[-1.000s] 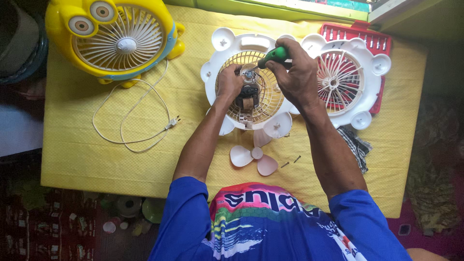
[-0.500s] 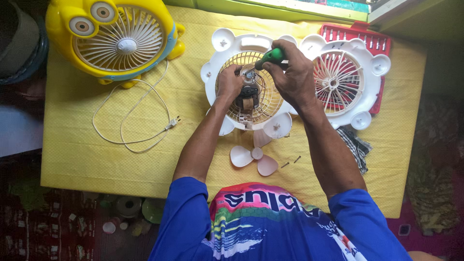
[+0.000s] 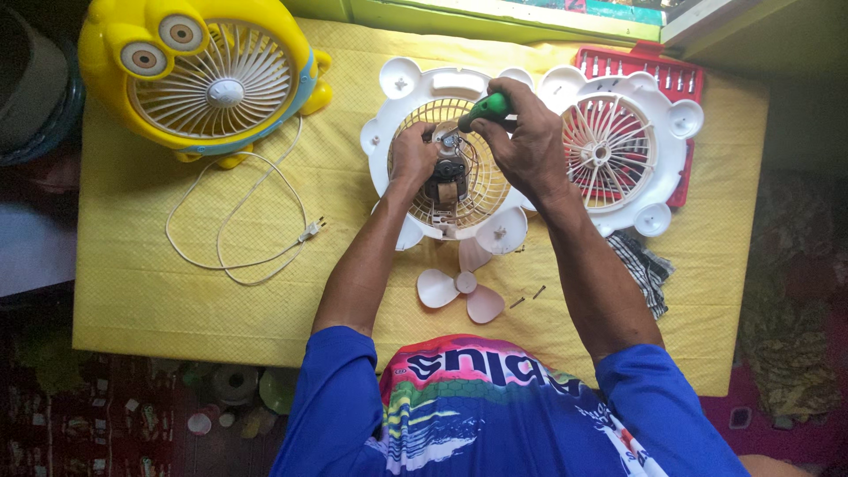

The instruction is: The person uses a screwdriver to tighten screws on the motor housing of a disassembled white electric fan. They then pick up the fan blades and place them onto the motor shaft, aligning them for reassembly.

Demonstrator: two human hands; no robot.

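A white fan housing (image 3: 397, 88) with a cream grille lies flat on the yellow tablecloth (image 3: 177, 291). A dark motor (image 3: 449, 184) sits at its centre. My left hand (image 3: 413, 155) grips the motor's left side. My right hand (image 3: 528, 141) is closed around a green-handled screwdriver (image 3: 484, 108), whose tip points down-left at the top of the motor. A detached white fan blade (image 3: 461, 288) lies just in front of the housing, with two small screws (image 3: 528, 297) to its right.
A second white fan cover (image 3: 618, 155) rests on a red tray (image 3: 680, 79) at the right. A yellow cartoon-shaped fan (image 3: 208, 79) stands at the back left, its white cord and plug (image 3: 307, 233) looped on the cloth. A checked rag (image 3: 643, 265) lies near the right.
My right hand has shifted the screwdriver slightly at the motor. My left hand stays on the motor, and nothing else has moved.
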